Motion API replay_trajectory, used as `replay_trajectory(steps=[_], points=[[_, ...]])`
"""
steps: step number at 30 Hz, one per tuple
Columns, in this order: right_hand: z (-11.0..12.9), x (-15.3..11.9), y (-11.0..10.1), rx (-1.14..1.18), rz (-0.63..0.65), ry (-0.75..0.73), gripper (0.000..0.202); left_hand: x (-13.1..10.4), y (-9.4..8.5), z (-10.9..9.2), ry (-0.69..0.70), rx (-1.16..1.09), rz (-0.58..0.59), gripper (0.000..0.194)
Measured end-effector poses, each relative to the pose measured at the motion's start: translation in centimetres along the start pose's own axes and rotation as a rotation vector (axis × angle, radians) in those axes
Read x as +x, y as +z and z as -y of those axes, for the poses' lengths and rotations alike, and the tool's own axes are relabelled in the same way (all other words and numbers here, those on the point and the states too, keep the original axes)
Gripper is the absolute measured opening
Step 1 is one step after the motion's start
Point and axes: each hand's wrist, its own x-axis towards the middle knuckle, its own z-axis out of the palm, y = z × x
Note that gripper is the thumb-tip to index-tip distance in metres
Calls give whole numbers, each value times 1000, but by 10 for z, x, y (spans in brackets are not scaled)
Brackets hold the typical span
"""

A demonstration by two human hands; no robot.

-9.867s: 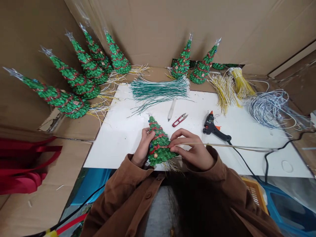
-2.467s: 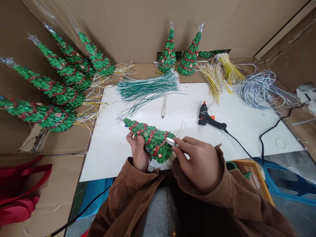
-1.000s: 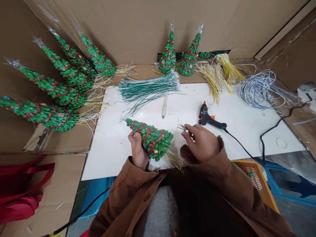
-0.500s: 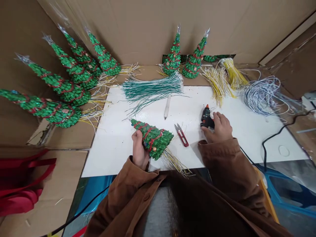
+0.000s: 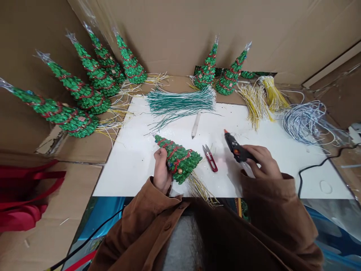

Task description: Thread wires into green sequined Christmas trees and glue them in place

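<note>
My left hand (image 5: pixel 161 169) grips a small green tree (image 5: pixel 182 160) with red garland, lying tilted with its tip toward the upper left. Yellow and white wires trail from its base toward my body. On the right, my right hand (image 5: pixel 263 162) holds a black glue gun (image 5: pixel 236 148) by its handle, its orange nozzle pointing up and left. Between the two hands, red-handled snips (image 5: pixel 211 159) lie on the white board (image 5: pixel 129 158). A whitish pen-like stick (image 5: pixel 196 125) rests above them.
Several finished-looking trees (image 5: pixel 80 90) stand at the back left, and two (image 5: pixel 229 75) at the back. Green wires (image 5: pixel 182 101), yellow wires (image 5: pixel 272 94) and a pale wire coil (image 5: pixel 304 118) line the far side. A black cable (image 5: pixel 316 165) runs at the right.
My right hand has taken hold of the glue gun and lifted it, tilting its nozzle leftward. The whole view has shifted slightly; my left hand still holds the tree.
</note>
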Motion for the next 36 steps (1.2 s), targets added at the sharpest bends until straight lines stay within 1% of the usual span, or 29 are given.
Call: replay_trajectory(steps=[3, 5, 7, 9, 13, 21, 36], points=[[42, 8, -23, 232, 94, -127, 34, -1, 1, 0, 17, 3, -25, 38], [64, 12, -35, 297, 165, -197, 34, -1, 2, 0, 28, 10, -60, 40], [79, 16, -42, 311, 221, -236, 34, -2, 1, 0, 29, 27, -85, 44], [86, 18, -45, 315, 238, -261, 34, -3, 1, 1, 31, 41, -85, 47], [89, 19, -43, 322, 202, -271, 34, -4, 1, 2, 65, 48, -61, 49], [87, 17, -36, 327, 162, -226, 33, -6, 1, 2, 106, 61, -40, 49], [89, 18, -34, 326, 140, -235, 32, -5, -1, 4, 113, 86, -43, 48]])
